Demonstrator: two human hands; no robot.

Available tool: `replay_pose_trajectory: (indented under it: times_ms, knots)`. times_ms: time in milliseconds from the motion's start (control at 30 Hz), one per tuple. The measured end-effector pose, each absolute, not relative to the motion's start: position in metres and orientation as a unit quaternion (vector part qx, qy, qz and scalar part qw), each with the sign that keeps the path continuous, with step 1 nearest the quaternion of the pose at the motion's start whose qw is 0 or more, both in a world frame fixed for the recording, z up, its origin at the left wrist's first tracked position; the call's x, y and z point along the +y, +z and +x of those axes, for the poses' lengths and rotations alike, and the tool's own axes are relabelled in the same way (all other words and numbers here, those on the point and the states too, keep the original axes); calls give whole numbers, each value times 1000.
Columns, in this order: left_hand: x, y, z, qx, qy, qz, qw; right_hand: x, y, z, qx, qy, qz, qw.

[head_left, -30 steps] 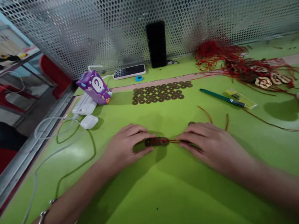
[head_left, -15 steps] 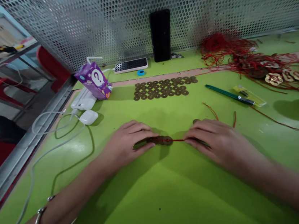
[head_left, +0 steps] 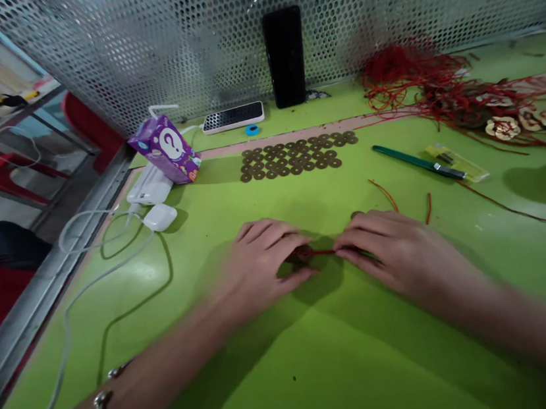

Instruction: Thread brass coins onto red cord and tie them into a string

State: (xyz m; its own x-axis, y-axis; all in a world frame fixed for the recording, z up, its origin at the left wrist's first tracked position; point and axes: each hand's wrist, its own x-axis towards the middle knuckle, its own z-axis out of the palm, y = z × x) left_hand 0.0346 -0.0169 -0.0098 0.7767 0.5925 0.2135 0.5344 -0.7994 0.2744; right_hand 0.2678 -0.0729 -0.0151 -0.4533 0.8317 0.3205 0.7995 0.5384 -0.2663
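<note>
Brown round coins (head_left: pixel 303 252) threaded on a red cord (head_left: pixel 323 251) sit low over the table between my hands. My left hand (head_left: pixel 258 266) curls its thumb and fingers around these coins, covering most of them. On the other side, my right hand (head_left: pixel 397 242) pinches the cord, pulled straight between the two hands. The edge of another coin (head_left: pixel 356 214) peeks out behind my right knuckles. Several rows of linked brown coins (head_left: pixel 292 159) lie flat farther back on the green table (head_left: pixel 290 342).
A green-handled craft knife (head_left: pixel 414 162) and a yellow blade case (head_left: pixel 459 161) lie right. Behind them is a tangle of red cords (head_left: pixel 407 78) with coins. A purple drink carton (head_left: pixel 167 150), white charger (head_left: pixel 160 217) with cable, and upright black phone (head_left: pixel 285 57) stand around the back.
My left hand has slid right along the coins, covering more of them and closing in on my right hand. My right hand keeps its pinch on the cord. The view has shifted slightly.
</note>
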Motion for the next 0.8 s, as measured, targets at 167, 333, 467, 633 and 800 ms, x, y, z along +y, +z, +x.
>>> replay_pose_trajectory:
  times_ms: [167,333,467,633,800]
  knots:
    - [-15,-9,34,285,148,942,98,-72,-14,269,-852,47,-476,213]
    - [-17,-8,32,287,146,940,111,-72,-15,269,-845,65,-486,213]
    - [-19,-7,32,287,150,940,109,-72,-16,269,-840,70,-494,213]
    - [-19,-8,31,282,159,942,83,-70,-15,270,-845,84,-486,208]
    - [-25,-4,30,262,151,953,24,-70,-9,273,-846,92,-494,181]
